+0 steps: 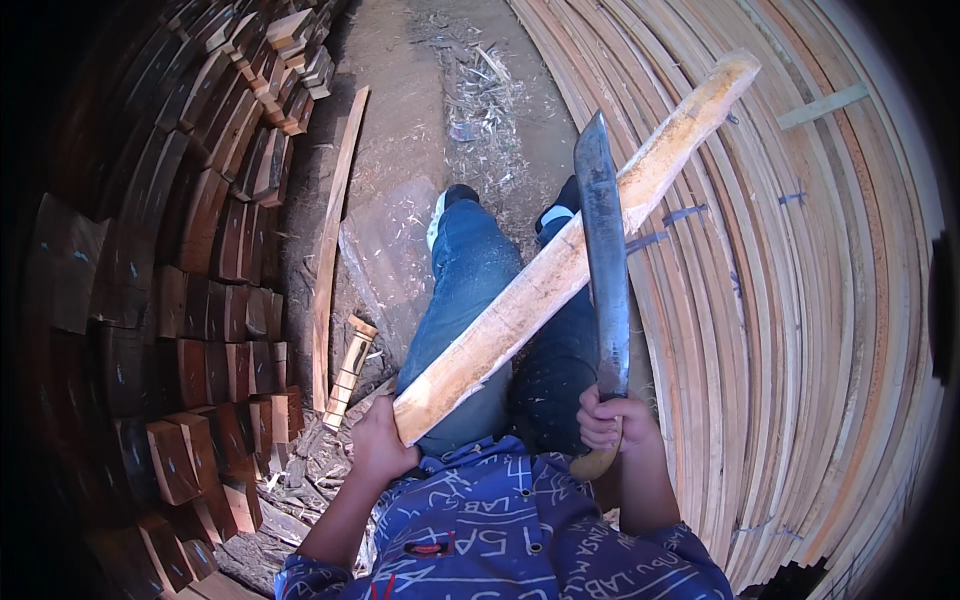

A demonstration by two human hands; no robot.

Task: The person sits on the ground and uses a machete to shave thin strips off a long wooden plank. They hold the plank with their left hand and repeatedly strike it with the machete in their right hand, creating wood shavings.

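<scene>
My left hand [380,443] is closed around the near end of a long pale wooden slat [520,305]. The slat slants across my thighs, up and away to the right, with its far end over the stacked boards. In my right hand [618,425] is a machete [604,240], my fingers wrapped round its curved wooden handle [597,463]. The wide dark blade points upward and away. It crosses in front of the slat and hides a short part of it; whether they touch I cannot tell.
Cut timber blocks [205,350] are stacked along the left. Long boards [800,300] fill the right side. A thin plank [338,240] and a short wooden piece with a wider head [352,370] lie left of my legs. Wood shavings [485,105] litter the ground ahead.
</scene>
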